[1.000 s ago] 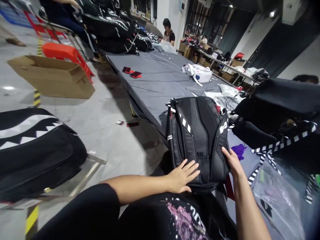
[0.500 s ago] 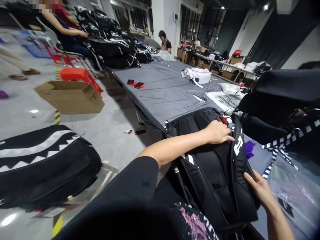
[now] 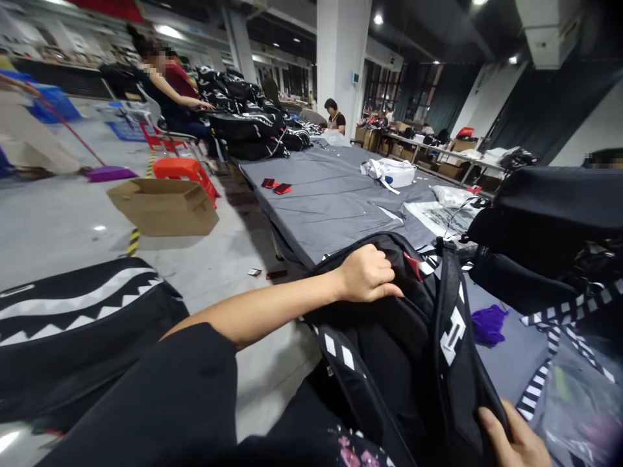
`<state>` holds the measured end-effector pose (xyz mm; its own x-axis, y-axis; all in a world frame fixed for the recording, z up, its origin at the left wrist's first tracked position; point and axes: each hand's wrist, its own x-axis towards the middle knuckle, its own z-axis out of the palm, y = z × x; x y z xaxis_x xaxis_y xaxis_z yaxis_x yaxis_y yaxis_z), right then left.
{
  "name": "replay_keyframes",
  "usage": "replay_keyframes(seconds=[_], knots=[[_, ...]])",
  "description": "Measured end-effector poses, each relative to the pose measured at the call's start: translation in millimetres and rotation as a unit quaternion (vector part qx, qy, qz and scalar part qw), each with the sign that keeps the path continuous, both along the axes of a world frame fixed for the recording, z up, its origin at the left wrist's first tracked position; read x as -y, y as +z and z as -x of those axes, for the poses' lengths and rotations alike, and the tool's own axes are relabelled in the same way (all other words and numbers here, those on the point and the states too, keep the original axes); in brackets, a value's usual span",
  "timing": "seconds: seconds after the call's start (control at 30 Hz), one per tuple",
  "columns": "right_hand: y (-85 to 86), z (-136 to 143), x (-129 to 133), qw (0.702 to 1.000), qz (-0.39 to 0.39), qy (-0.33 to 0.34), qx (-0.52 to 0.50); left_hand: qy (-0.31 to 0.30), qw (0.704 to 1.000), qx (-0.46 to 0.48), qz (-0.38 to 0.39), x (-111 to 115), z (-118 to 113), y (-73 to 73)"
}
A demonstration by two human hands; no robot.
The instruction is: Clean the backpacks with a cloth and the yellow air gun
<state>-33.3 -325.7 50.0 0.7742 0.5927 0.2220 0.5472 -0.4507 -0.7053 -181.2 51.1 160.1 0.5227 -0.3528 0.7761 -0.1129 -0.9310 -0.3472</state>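
A black backpack (image 3: 384, 357) with white markings on its straps leans between my body and the table's near edge. My left hand (image 3: 367, 272) is closed in a fist on its upper back part, knuckles up, gripping the fabric. Close to that hand, a small red tag (image 3: 413, 266) shows near the bag's top. Low on the right, my right hand (image 3: 516, 436) grips the bag's side, thumb on the near face and its other fingers partly hidden. Right of the bag, a crumpled purple cloth (image 3: 489, 324) lies on the grey table.
The grey-covered table (image 3: 311, 207) bears a white bag (image 3: 392, 172) and red-black cards (image 3: 277, 187). Black bags (image 3: 549, 220) and clear plastic (image 3: 579, 402) lie at right. Another black backpack (image 3: 82, 324), a cardboard box (image 3: 163, 207) and a red stool (image 3: 187, 172) stand left. Seated people (image 3: 178, 110) are farther off.
My left hand has moved left, and the bag's upper part has shifted with it, opening a wider gap from the right strap. My right hand is lower in view. The camera has tilted up.
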Motion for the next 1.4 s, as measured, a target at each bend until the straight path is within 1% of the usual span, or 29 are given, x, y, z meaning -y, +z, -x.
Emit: replay_keyframes(seconds=[0.07, 0.1, 0.17, 0.23, 0.27, 0.33, 0.4, 0.43, 0.5, 0.57, 0.63, 0.67, 0.7, 0.73, 0.77, 0.8, 0.83, 0.87, 0.9, 0.93, 0.97, 1.0, 1.07, 1.1, 1.13, 1.17, 1.23, 1.33, 1.4], knots=[[-10.8, 8, -15, 0.999, -0.043, -0.002, -0.013, 0.007, 0.999, 0.036, -0.015, 12, 21, 12.5], [-19.7, 16, -26, 0.997, -0.071, 0.002, -0.023, 0.019, 0.998, 0.053, -0.029, 17, 30, 20.3], [-43.0, 36, -47, 0.991, -0.122, 0.02, -0.05, 0.04, 0.995, 0.064, -0.064, 24, 44, 34.7], [-68.9, 53, -60, 0.986, -0.137, 0.036, -0.089, 0.034, 0.994, 0.048, -0.096, 29, 46, 42.0], [-80.9, 57, -60, 0.985, -0.134, 0.033, -0.107, 0.021, 0.994, 0.037, -0.104, 32, 43, 41.8], [-99.8, 53, -46, 0.984, -0.126, -0.006, -0.126, -0.002, 0.996, 0.015, -0.092, 39, 25, 33.7], [-110.2, 36, -20, 0.984, -0.108, -0.061, -0.128, -0.002, 0.999, -0.023, -0.049, 48, -3, 19.3], [-112.0, 26, -5, 0.984, -0.096, -0.081, -0.129, 0.001, 0.998, -0.052, -0.025, 53, -19, 11.2], [-108.9, 12, 21, 0.985, -0.066, -0.096, -0.127, -0.014, 0.992, -0.124, 0.006, 65, -50, -3.5], [-97.1, 12, 34, 0.988, -0.03, -0.12, -0.092, -0.049, 0.98, -0.193, 0.004, 77, -74, -14.1], [-77.4, 26, 28, 0.983, -0.007, -0.182, 0.013, -0.076, 0.968, -0.238, -0.011, 86, -85, -19.7], [-65.3, 36, 18, 0.975, -0.015, -0.205, 0.086, -0.081, 0.964, -0.252, -0.016, 90, -87, -20.8], [-52.3, 47, 4, 0.963, -0.037, -0.209, 0.168, -0.082, 0.962, -0.261, -0.019, 92, -88, -21.1], [-39.2, 56, -13, 0.951, -0.081, -0.171, 0.246, -0.083, 0.96, -0.266, -0.02, 92, -87, -20.8], [-26.9, 63, -32, 0.939, -0.128, -0.093, 0.304, -0.083, 0.959, -0.27, -0.02, 93, -85, -20.3], [-16.3, 67, -51, 0.928, -0.135, 0.015, 0.347, -0.082, 0.958, -0.273, -0.019, 92, -83, -19.9], [-8.0, 67, -68, 0.911, -0.106, 0.12, 0.381, -0.08, 0.958, -0.275, -0.017, 91, -81, -19.7], [-2.3, 64, -82, 0.887, -0.058, 0.195, 0.414, -0.076, 0.958, -0.275, -0.015, 90, -79, -20.1], [0.6, 56, -90, 0.874, -0.014, 0.207, 0.439, -0.07, 0.959, -0.274, -0.012, 88, -77, -21.1], [1.3, 46, -93, 0.865, 0.026, 0.205, 0.457, -0.063, 0.96, -0.273, -0.008, 85, -75, -22.8], [0.2, 35, -90, 0.865, 0.066, 0.173, 0.466, -0.056, 0.961, -0.27, -0.004, 82, -73, -24.9], [-1.9, 24, -81, 0.87, 0.103, 0.119, 0.467, -0.05, 0.962, -0.267, 0.001, 79, -72, -27.5], [-8.0, 2, -56, 0.884, 0.169, -0.013, 0.435, -0.043, 0.964, -0.261, 0.013, 74, -72, -33.2], [-11.7, -7, -44, 0.892, 0.194, -0.066, 0.402, -0.042, 0.965, -0.257, 0.018, 72, -73, -36.1], [-15.9, -14, -34, 0.903, 0.209, -0.098, 0.363, -0.042, 0.966, -0.252, 0.023, 72, -74, -38.9], [-20.9, -21, -27, 0.916, 0.213, -0.107, 0.322, -0.044, 0.968, -0.246, 0.028, 73, -76, -41.7], [-32.3, -30, -24, 0.946, 0.188, -0.086, 0.248, -0.051, 0.97, -0.233, 0.041, 78, -82, -47.7], [-48.3, -42, -36, 0.977, 0.111, -0.087, 0.158, -0.058, 0.974, -0.207, 0.074, 87, -89, -59.4], [-55.5, -53, -44, 0.993, 0.054, -0.079, 0.074, -0.071, 0.975, -0.184, 0.103, 92, -93, -68.7]])
